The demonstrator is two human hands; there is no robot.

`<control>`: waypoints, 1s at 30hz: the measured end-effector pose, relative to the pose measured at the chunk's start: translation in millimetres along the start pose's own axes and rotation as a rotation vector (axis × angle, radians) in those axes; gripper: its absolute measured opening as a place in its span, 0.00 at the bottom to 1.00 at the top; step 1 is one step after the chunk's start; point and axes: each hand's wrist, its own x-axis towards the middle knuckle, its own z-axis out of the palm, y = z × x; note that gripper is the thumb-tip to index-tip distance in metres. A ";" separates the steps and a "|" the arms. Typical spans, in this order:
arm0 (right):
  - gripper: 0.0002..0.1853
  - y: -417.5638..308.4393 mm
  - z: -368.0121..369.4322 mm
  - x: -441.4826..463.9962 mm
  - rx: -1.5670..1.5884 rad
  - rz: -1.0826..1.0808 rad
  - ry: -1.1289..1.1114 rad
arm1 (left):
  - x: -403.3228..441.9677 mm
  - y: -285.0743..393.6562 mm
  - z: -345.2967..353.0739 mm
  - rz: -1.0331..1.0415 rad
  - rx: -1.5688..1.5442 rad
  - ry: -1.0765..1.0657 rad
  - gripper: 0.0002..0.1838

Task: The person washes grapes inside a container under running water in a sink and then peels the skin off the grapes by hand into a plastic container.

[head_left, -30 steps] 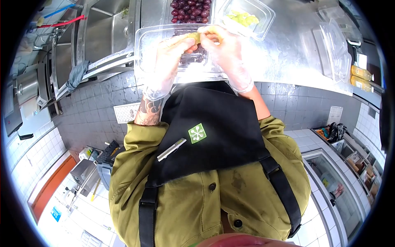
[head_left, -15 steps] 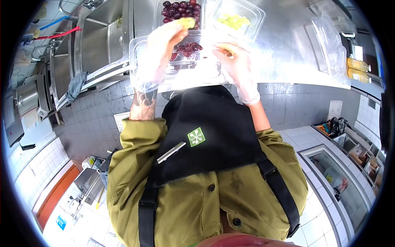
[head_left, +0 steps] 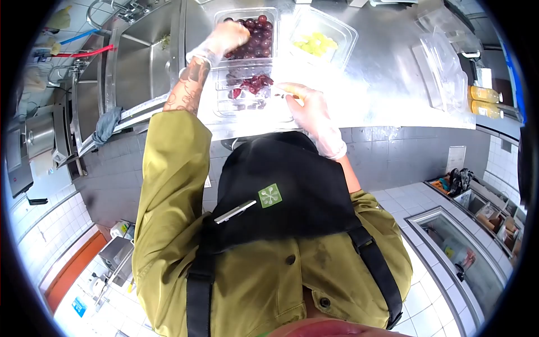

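Observation:
My left hand [head_left: 224,38], in a clear glove, reaches over the left side of a clear tub of whole dark grapes [head_left: 261,42]. Its fingers are curled together at the grapes, and whatever they hold is hidden. Nearer to me is a second clear tub [head_left: 224,106] with cut dark-red grape pieces [head_left: 257,84]. My right hand [head_left: 314,115], also gloved, is at that tub's right side. Its thumb and fingers close around a small thing I cannot make out in the glare. Farther right, a tilted clear tub [head_left: 348,40] contains pale green grape pieces [head_left: 315,44].
Everything stands on a shiny steel counter [head_left: 387,56]. Sinks [head_left: 143,56] are on the left, with a grey cloth [head_left: 106,126] over the edge. Stacked clear plastic lids or tubs [head_left: 443,73] stand at the right, with bottles of yellow liquid [head_left: 485,94] beyond.
My left hand has moved up and left to the whole dark grapes; the pale green piece in its fingers no longer shows. My right hand is slightly lower and farther left. The view has shifted a little.

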 end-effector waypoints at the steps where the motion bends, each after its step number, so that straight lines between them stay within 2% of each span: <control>1: 0.15 -1.3 2.5 2.4 -0.003 -0.028 0.030 | -6.2 -5.8 3.8 -0.016 -0.058 -0.034 0.18; 3: 0.16 -2.9 4.6 3.3 -0.019 -0.075 0.090 | -8.1 -4.1 22.1 -0.011 -0.183 -0.039 0.25; 7: 0.16 -3.2 3.4 5.4 -0.018 0.040 0.118 | -5.4 5.5 40.4 -0.161 -0.123 0.093 0.25; 8: 0.16 -3.4 3.3 6.5 -0.012 0.055 0.140 | -7.0 4.4 44.4 -0.145 -0.155 0.141 0.22; 11: 0.15 -4.4 4.9 8.6 0.027 0.045 0.167 | -30.5 29.2 33.9 0.087 0.164 0.330 0.20; 13: 0.15 -4.7 8.3 8.4 0.054 0.036 0.156 | -27.6 39.2 35.4 0.066 0.123 0.173 0.19; 16: 0.14 -4.3 12.7 11.5 0.062 0.022 0.116 | -19.0 48.5 44.2 0.015 0.284 0.145 0.19; 19: 0.13 -5.9 13.8 10.2 0.070 0.016 0.137 | -14.0 59.4 39.0 -0.101 0.304 0.075 0.19; 21: 0.12 -4.7 11.1 9.4 0.098 0.020 0.176 | -21.6 57.4 32.0 -0.078 0.200 0.099 0.20; 23: 0.12 -15.6 2.3 12.3 0.319 0.157 0.183 | -38.5 61.2 14.7 -0.039 0.084 0.126 0.23; 24: 0.11 -18.6 -0.5 11.6 0.432 0.228 0.186 | -49.4 58.0 12.6 0.059 -0.007 0.231 0.22; 25: 0.11 -15.8 -1.8 12.6 0.466 0.184 0.177 | -60.7 56.7 10.1 0.156 -0.098 0.335 0.20; 27: 0.12 -8.8 -3.2 18.3 0.532 0.094 0.157 | -91.6 60.1 5.9 0.379 -0.121 0.371 0.19; 28: 0.12 -11.6 -1.8 19.4 0.597 0.125 0.142 | -109.7 64.1 3.9 0.485 -0.136 0.392 0.18; 30: 0.12 -21.8 4.1 24.3 0.728 0.183 0.100 | -134.2 72.1 7.1 0.500 -0.200 0.381 0.18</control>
